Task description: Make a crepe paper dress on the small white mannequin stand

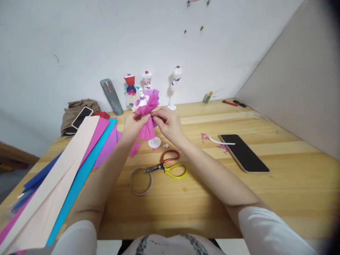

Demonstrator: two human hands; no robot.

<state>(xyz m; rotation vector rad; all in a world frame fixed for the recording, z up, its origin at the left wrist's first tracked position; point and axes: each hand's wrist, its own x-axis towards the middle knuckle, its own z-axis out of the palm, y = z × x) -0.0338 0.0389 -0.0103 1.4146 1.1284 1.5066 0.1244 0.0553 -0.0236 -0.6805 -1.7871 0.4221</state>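
Note:
A small white mannequin (143, 101) wears a dress of pink crepe paper (147, 131), gathered at the waist and flaring up and down. Its round white base (154, 142) shows below the skirt. My left hand (135, 124) is closed on the paper at the waist, thumb in front. From the other side, my right hand (168, 122) pinches the same gathered paper. Scissors (162, 166) with one red and one yellow handle lie below, blades over a roll of tape (140, 180).
Coloured paper sheets (71, 170) lie at left, near a spray can (112, 97) and a phone (82, 118) on brown cloth. More mannequins (176, 79) stand by the wall. A larger phone (243, 153) and a glue stick (208, 97) are at right.

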